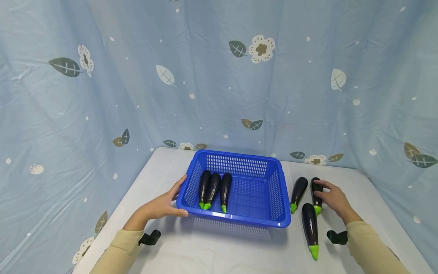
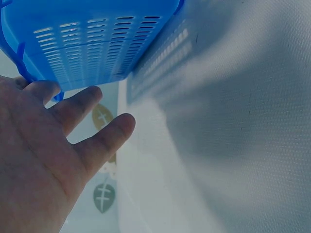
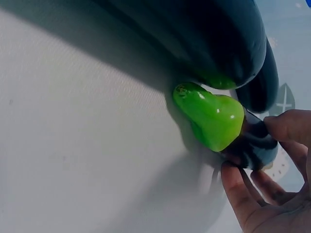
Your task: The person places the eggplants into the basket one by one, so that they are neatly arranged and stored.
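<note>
A blue plastic basket (image 1: 236,221) stands on the table with three dark eggplants (image 1: 225,188) lying in its left half, green stem ends toward the front. My left hand (image 1: 159,205) rests at the basket's front left corner, thumb along the front rim; in the left wrist view its fingers (image 2: 109,138) spread fairly straight beside the slotted wall. To the right of the basket, my right hand (image 1: 335,198) holds an eggplant (image 1: 316,196) between thumb and fingers. Its green cap (image 3: 218,119) faces the right wrist camera. The held eggplant's far side is hidden.
Two more eggplants lie right of the basket: one (image 1: 299,190) beside the held one, another (image 1: 309,224) nearer the front. Behind the white table (image 1: 212,251) hangs a blue curtain (image 1: 212,95) with leaves and flowers. Each wrist wears a black device (image 1: 149,238).
</note>
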{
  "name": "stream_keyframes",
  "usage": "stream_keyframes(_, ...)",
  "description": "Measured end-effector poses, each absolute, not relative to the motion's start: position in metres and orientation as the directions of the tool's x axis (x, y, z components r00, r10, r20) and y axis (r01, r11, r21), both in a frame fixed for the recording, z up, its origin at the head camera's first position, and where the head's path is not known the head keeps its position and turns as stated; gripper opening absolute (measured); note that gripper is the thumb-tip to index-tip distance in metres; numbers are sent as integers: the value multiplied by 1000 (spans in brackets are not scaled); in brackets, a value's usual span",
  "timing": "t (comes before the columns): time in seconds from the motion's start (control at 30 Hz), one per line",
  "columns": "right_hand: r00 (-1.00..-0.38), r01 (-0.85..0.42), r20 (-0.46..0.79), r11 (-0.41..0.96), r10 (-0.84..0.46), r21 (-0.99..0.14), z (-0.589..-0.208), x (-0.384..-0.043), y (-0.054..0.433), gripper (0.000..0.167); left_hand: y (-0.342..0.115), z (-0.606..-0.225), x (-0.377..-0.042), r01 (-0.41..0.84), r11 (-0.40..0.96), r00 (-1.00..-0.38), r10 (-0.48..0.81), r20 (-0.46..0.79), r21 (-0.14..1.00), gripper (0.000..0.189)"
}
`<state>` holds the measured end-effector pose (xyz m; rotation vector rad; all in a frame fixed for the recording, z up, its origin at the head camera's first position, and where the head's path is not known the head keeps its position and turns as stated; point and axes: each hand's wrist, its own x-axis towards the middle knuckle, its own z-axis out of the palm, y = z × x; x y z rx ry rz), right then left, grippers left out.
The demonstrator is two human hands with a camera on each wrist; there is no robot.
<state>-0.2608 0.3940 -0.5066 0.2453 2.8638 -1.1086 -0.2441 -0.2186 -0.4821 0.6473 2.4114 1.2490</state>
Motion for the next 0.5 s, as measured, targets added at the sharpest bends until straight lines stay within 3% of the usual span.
stream_keyframes(0.5,-987,163,-97,722,132,-672,-511,-255,409,60,-218,-480,-242,230,522,-842,530,-101,822,123)
